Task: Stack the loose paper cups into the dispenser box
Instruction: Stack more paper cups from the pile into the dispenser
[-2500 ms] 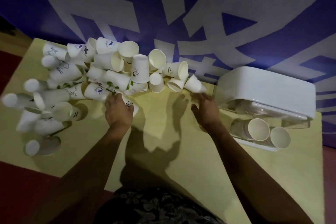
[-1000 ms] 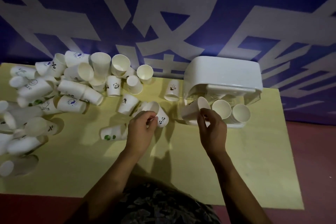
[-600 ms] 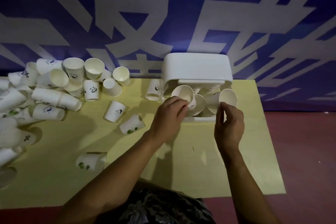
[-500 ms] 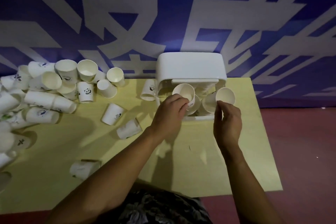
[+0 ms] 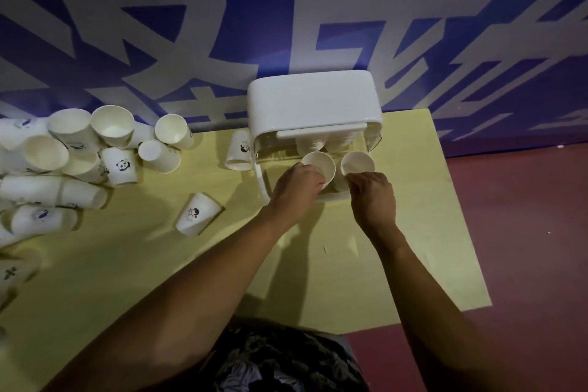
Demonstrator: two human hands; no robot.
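With both arms stretched toward twelve o'clock, I have my left hand (image 5: 297, 186) curled round a paper cup (image 5: 319, 165) whose mouth faces up toward me, and my right hand (image 5: 372, 196) pinching a second cup (image 5: 357, 163) just beside it at three o'clock of the first. Both cups sit at the open front of the white dispenser box (image 5: 313, 102), over its pulled-out tray (image 5: 262, 183), with stacked cups (image 5: 310, 145) visible deeper inside under the lid. Whether either held cup is already nested on a stack I cannot tell. From my hands, the heap of loose cups (image 5: 63, 162) lies well away at nine o'clock, spread along the yellow table (image 5: 381, 280) edge by the blue-and-white wall (image 5: 286, 9). One panda-printed cup (image 5: 121, 166) stands rim-down at the pile's near side. A lone cup (image 5: 197, 214) lies tilted on the table between the pile and the box, and another upside-down cup (image 5: 239, 150) stands touching the box's left side.
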